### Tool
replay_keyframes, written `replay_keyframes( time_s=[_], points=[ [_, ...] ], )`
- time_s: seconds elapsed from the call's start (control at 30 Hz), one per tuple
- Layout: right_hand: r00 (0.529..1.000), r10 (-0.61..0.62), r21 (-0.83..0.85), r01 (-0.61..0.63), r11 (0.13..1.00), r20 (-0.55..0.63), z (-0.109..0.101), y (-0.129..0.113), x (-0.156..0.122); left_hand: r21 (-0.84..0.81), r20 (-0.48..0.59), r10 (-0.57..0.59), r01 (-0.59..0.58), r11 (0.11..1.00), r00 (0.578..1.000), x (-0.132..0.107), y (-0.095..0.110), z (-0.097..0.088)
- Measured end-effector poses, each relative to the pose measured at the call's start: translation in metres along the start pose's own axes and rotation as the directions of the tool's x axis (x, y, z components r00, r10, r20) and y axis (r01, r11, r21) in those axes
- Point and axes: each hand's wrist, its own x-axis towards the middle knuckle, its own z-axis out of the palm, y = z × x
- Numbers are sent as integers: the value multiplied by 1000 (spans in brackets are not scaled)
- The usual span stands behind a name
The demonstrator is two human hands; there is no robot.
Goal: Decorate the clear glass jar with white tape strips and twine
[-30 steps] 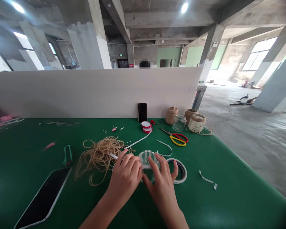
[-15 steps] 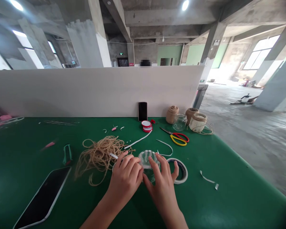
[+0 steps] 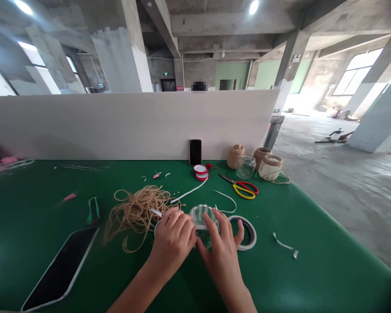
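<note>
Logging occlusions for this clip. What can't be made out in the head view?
Head view:
- Clear glass jar: lower part hidden by the left hand and right hand.
- White strip: far end hidden under the left hand.
- Roll beside the jar: mostly hidden by the left hand.
- Floor object: too small to identify.
- Patch above the partition: blurred out.

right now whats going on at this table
A person is working with both bare hands on a glass jar on a green table. The right hand has its fingers on the jar, and the left hand is pressed against its other side, with a white strip poking out past the fingers. A pile of twine lies to the left, a tape roll to the right.
</note>
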Motion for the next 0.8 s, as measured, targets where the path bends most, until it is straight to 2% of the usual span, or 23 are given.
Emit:
replay_keyframes(
  time_s=[0.17,0.33,0.57,0.8],
  points=[
    [1000,-1,-24,1,1000,-16,1,0,0,-53,66,18,-15,999,998,-1,-5,-3],
    [1000,5,-25,-6,1000,-17,1,0,0,-59,81,3,2,998,997,2,-6,-7],
    [999,17,-12,-17,1000,-33,3,-1,-1,-10,176,105,-105,994,979,9,-9,-13],
    [999,7,-11,-8,1000,-38,3,-1,-1,24,169,150,-156,987,974,9,-9,-13]
  ],
)
